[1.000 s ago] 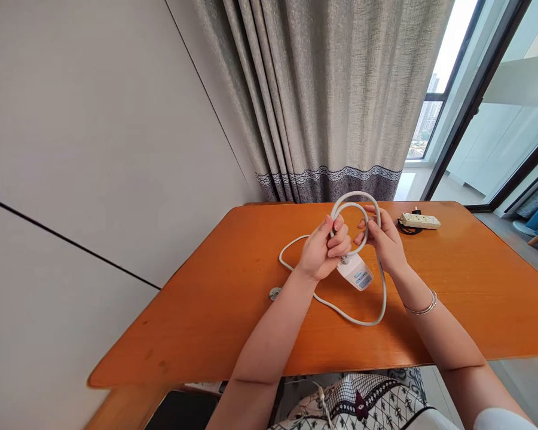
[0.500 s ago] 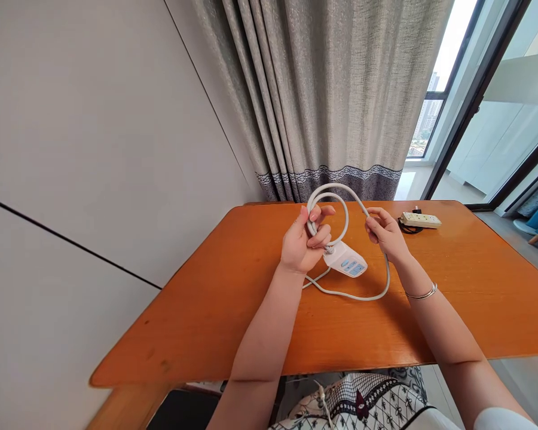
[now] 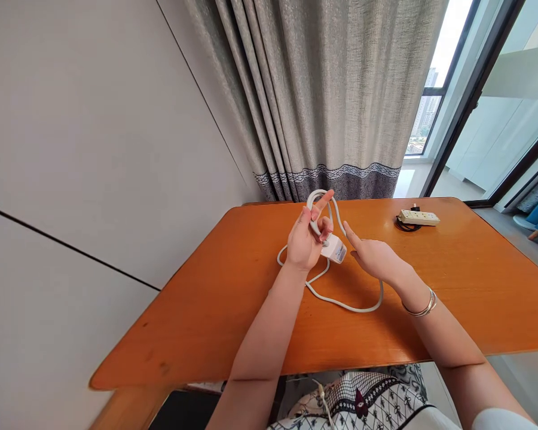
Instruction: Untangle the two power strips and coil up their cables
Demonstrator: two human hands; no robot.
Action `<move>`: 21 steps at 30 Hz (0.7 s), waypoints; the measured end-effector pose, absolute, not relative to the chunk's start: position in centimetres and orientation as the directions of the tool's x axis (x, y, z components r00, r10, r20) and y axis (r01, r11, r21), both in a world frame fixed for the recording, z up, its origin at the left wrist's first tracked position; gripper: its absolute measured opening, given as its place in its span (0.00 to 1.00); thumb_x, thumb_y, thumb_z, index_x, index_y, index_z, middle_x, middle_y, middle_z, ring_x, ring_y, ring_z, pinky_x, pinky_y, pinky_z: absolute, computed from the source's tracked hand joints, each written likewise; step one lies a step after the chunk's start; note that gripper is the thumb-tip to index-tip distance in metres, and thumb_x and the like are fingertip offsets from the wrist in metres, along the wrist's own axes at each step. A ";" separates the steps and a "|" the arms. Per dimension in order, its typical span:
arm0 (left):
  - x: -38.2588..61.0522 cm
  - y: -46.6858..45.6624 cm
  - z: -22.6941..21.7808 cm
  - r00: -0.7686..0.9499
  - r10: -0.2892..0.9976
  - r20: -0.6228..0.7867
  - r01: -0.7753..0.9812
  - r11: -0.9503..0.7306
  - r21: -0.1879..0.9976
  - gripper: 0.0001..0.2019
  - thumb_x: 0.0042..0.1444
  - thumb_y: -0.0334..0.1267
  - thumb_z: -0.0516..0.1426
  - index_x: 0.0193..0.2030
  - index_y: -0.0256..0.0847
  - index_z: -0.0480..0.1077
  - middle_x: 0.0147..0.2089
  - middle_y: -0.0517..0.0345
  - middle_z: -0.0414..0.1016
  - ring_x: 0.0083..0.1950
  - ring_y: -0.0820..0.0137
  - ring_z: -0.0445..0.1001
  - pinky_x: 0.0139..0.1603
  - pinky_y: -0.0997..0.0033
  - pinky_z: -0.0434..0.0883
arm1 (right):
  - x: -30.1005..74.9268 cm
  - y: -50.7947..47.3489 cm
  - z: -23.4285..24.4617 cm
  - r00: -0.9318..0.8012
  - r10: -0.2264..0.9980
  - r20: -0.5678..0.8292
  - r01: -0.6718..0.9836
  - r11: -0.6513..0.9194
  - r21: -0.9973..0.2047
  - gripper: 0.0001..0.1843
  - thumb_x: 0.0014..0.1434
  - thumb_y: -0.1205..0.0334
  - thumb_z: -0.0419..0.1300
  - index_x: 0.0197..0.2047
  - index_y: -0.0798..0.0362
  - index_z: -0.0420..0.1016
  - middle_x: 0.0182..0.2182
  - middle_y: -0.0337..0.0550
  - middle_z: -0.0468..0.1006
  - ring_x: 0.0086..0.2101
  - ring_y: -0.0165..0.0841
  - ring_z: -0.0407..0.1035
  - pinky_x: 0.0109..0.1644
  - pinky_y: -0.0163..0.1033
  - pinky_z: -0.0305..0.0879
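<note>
My left hand (image 3: 305, 239) is closed round a coil of grey-white cable (image 3: 314, 206) held above the orange table (image 3: 233, 298). A small white power strip (image 3: 334, 248) with blue sockets hangs from that hand at the cable's end. The rest of the cable (image 3: 341, 303) lies in a loose loop on the table below my hands. My right hand (image 3: 371, 257) hovers just right of the strip, fingers stretched out and apart, holding nothing. A silver bangle sits on that wrist.
A second, cream power strip (image 3: 419, 217) with a black cord lies at the table's far right. A grey curtain (image 3: 323, 95) hangs behind the table, a pale wall stands on the left, and glass doors are on the right.
My right hand has let go of the cable and opened, moving left and down toward the strip. The coil in my left hand has become smaller and tighter.
</note>
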State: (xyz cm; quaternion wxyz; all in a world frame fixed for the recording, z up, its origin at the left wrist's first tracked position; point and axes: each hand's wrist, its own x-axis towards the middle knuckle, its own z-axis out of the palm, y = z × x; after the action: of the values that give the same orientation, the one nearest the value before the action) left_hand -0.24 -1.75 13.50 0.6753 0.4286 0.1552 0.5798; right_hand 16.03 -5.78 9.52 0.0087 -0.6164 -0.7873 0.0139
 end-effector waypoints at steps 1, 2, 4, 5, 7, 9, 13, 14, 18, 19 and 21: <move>-0.2 -1.7 13.4 0.275 0.917 0.287 -0.646 -0.045 0.762 0.22 0.67 0.48 0.53 0.25 0.39 0.55 0.68 0.51 0.69 0.25 0.81 0.70 0.18 0.80 0.61 | 16.0 -5.9 9.5 -0.242 0.970 -0.007 0.970 0.241 -0.023 0.38 0.70 0.65 0.45 0.76 0.58 0.27 0.43 0.56 0.82 0.41 0.44 0.79 0.41 0.41 0.69; -0.2 -1.6 13.2 0.275 0.915 0.294 -0.642 -0.053 0.765 0.22 0.66 0.49 0.54 0.25 0.39 0.55 0.69 0.51 0.67 0.29 0.80 0.73 0.19 0.80 0.63 | 15.9 -6.0 9.5 -0.245 0.970 -0.008 0.969 0.245 -0.018 0.38 0.71 0.64 0.45 0.76 0.59 0.26 0.44 0.57 0.81 0.41 0.44 0.79 0.41 0.41 0.70; -0.2 -1.3 12.9 0.275 0.902 0.332 -0.637 -0.088 0.766 0.23 0.63 0.52 0.56 0.25 0.39 0.57 0.70 0.53 0.65 0.39 0.73 0.79 0.25 0.79 0.70 | 15.7 -6.3 9.5 -0.256 0.967 -0.004 0.967 0.256 -0.017 0.39 0.70 0.64 0.45 0.75 0.60 0.25 0.46 0.60 0.80 0.42 0.44 0.78 0.42 0.42 0.71; -0.2 -1.2 12.8 0.269 0.893 0.360 -0.636 -0.116 0.763 0.23 0.62 0.53 0.57 0.25 0.40 0.57 0.71 0.53 0.65 0.46 0.69 0.79 0.31 0.78 0.73 | 15.7 -6.5 9.6 -0.261 0.965 -0.006 0.965 0.261 -0.014 0.39 0.70 0.65 0.45 0.75 0.61 0.25 0.47 0.61 0.80 0.42 0.45 0.78 0.43 0.43 0.71; -0.5 -0.9 12.5 0.234 0.879 0.416 -0.636 -0.185 0.749 0.23 0.61 0.55 0.58 0.25 0.40 0.59 0.70 0.54 0.66 0.59 0.62 0.75 0.43 0.73 0.77 | 15.7 -6.9 9.7 -0.267 0.963 -0.025 0.964 0.267 0.004 0.40 0.69 0.67 0.46 0.75 0.62 0.26 0.46 0.61 0.80 0.43 0.45 0.78 0.43 0.44 0.71; -0.9 -0.5 12.5 0.173 0.874 0.453 -0.632 -0.255 0.732 0.23 0.61 0.56 0.57 0.26 0.40 0.61 0.69 0.55 0.67 0.66 0.59 0.69 0.50 0.67 0.76 | 15.7 -7.3 9.9 -0.269 0.962 -0.051 0.963 0.270 0.021 0.39 0.68 0.70 0.46 0.75 0.62 0.28 0.44 0.61 0.80 0.42 0.44 0.78 0.43 0.45 0.72; -1.8 0.3 12.5 0.038 0.881 0.472 -0.621 -0.349 0.702 0.20 0.60 0.55 0.59 0.27 0.41 0.64 0.67 0.56 0.69 0.68 0.62 0.66 0.53 0.66 0.75 | 15.4 -8.1 10.3 -0.272 0.961 -0.051 0.962 0.274 0.021 0.37 0.67 0.73 0.45 0.75 0.64 0.34 0.44 0.63 0.78 0.41 0.44 0.78 0.43 0.45 0.73; -1.9 0.4 12.6 0.013 0.882 0.471 -0.621 -0.363 0.695 0.20 0.60 0.54 0.59 0.27 0.41 0.64 0.66 0.57 0.70 0.68 0.64 0.67 0.53 0.67 0.75 | 15.2 -8.3 10.4 -0.276 0.960 -0.051 0.961 0.277 0.014 0.37 0.67 0.73 0.45 0.75 0.64 0.35 0.44 0.63 0.78 0.41 0.44 0.78 0.43 0.44 0.73; -1.8 0.3 12.9 0.003 0.891 0.454 -0.619 -0.355 0.701 0.19 0.60 0.51 0.61 0.26 0.41 0.64 0.61 0.56 0.75 0.62 0.65 0.73 0.49 0.71 0.75 | 14.2 -8.5 10.9 -0.268 0.962 -0.044 0.963 0.267 -0.033 0.34 0.68 0.72 0.43 0.75 0.61 0.41 0.44 0.61 0.78 0.40 0.42 0.79 0.42 0.43 0.73; -1.7 0.1 13.0 0.024 0.896 0.444 -0.612 -0.339 0.715 0.19 0.60 0.51 0.61 0.26 0.41 0.64 0.60 0.55 0.75 0.61 0.65 0.74 0.48 0.71 0.75 | 14.0 -8.5 11.0 -0.264 0.964 -0.027 0.964 0.262 -0.045 0.32 0.69 0.71 0.42 0.75 0.59 0.44 0.44 0.59 0.79 0.40 0.41 0.79 0.42 0.43 0.72; -1.5 -0.3 13.0 0.087 0.900 0.426 -0.587 -0.299 0.752 0.18 0.59 0.51 0.61 0.27 0.40 0.64 0.60 0.53 0.76 0.57 0.64 0.77 0.47 0.71 0.75 | 13.7 -8.4 11.2 -0.264 0.964 0.017 0.963 0.265 -0.058 0.29 0.71 0.67 0.42 0.74 0.52 0.51 0.43 0.55 0.80 0.39 0.40 0.79 0.39 0.41 0.70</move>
State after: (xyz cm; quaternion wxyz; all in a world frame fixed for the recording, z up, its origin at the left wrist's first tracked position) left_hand -1.51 -0.31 13.02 0.5679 0.4702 0.1668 0.6547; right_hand 13.66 -8.41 11.18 0.0241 -0.6061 -0.7948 0.0179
